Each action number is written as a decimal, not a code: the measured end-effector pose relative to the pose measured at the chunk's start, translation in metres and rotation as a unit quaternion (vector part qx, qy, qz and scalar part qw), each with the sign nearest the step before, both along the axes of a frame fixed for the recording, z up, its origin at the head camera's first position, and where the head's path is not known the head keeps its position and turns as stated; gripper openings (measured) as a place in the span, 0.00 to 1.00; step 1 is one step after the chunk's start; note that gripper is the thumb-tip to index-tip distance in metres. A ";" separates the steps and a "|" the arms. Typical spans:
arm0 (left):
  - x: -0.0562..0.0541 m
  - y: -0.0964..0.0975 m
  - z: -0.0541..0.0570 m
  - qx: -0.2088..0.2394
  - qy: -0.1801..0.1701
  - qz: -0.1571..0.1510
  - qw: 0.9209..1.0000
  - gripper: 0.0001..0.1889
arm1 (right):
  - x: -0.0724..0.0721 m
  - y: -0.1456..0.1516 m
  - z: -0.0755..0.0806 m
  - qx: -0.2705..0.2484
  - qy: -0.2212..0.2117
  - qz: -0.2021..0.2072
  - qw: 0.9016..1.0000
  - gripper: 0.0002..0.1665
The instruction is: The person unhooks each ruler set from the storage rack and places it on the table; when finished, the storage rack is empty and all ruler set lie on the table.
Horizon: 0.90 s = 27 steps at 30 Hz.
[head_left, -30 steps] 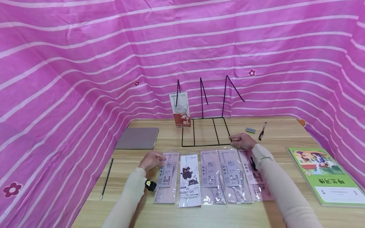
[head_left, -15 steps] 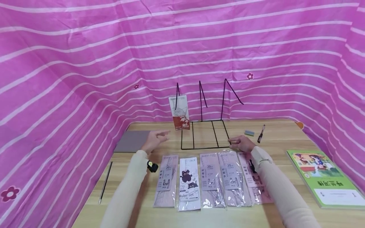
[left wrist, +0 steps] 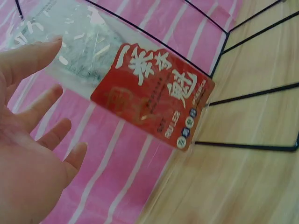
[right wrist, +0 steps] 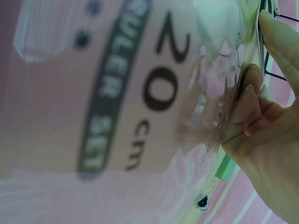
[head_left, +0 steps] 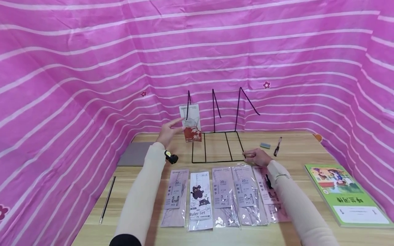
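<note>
My left hand (head_left: 167, 133) is raised at the left side of a hanging ruler set (head_left: 193, 134), its thumb and fingers spread apart. In the left wrist view the fingertips of the left hand (left wrist: 28, 130) come right at the clear upper part of the ruler set (left wrist: 149, 88), which has a red lower panel. The set hangs on the left hook of a black wire display rack (head_left: 212, 161). My right hand (head_left: 259, 157) pinches the rack's right side rod near its front corner. In the right wrist view a pink ruler set package (right wrist: 131, 116) covers much of the frame beside the right hand (right wrist: 266, 121).
In front of the rack lie several packaged ruler sets (head_left: 223, 191) in a row, one with black cats (head_left: 198, 201). A grey notebook (head_left: 132, 154) and a pencil (head_left: 107, 200) lie left. Right are an eraser (head_left: 265, 146), a pen (head_left: 278, 147) and a green book (head_left: 347, 194).
My left hand has moved from above the leftmost flat ruler set forward and up to the hanging one. The right hand stays at the rack's corner.
</note>
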<state>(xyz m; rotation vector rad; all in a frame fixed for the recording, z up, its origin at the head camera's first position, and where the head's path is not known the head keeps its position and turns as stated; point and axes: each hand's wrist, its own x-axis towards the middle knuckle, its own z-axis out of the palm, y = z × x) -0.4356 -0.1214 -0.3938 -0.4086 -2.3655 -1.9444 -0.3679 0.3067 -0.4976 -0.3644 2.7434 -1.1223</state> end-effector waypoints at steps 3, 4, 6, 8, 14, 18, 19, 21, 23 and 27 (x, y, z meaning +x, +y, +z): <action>-0.005 0.008 0.003 -0.005 -0.006 0.003 1.000 0.27 | 0.001 -0.001 0.002 0.000 0.000 0.000 1.000 0.28; -0.007 0.010 0.004 0.001 -0.010 0.004 1.000 0.27 | 0.001 -0.001 0.003 0.001 0.000 0.001 1.000 0.28; -0.009 0.014 0.004 0.020 -0.018 0.007 1.000 0.27 | 0.001 -0.002 0.003 0.001 -0.002 0.002 1.000 0.28; -0.010 0.017 0.004 0.037 -0.025 0.011 0.999 0.27 | 0.001 -0.002 0.003 0.002 -0.003 0.002 1.000 0.28; -0.009 0.019 0.005 0.053 -0.017 0.025 0.998 0.25 | 0.002 -0.002 0.003 -0.003 -0.007 -0.004 1.000 0.27; -0.009 0.016 0.006 0.047 0.003 0.031 0.998 0.23 | 0.002 -0.003 0.005 -0.007 -0.011 -0.008 1.000 0.28; -0.009 0.015 0.006 0.047 0.007 0.033 0.998 0.22 | 0.003 -0.003 0.005 -0.007 -0.011 -0.008 1.000 0.28; -0.008 0.014 0.005 0.048 0.014 0.036 0.998 0.21 | 0.003 -0.003 0.006 -0.008 -0.010 -0.007 1.000 0.28; -0.007 0.012 0.006 0.051 0.015 0.038 0.998 0.20 | 0.003 -0.003 0.006 -0.007 -0.007 -0.006 1.000 0.28; 0.002 0.009 0.006 0.049 0.006 0.039 0.998 0.19 | 0.000 0.000 0.002 -0.009 -0.003 -0.003 1.000 0.28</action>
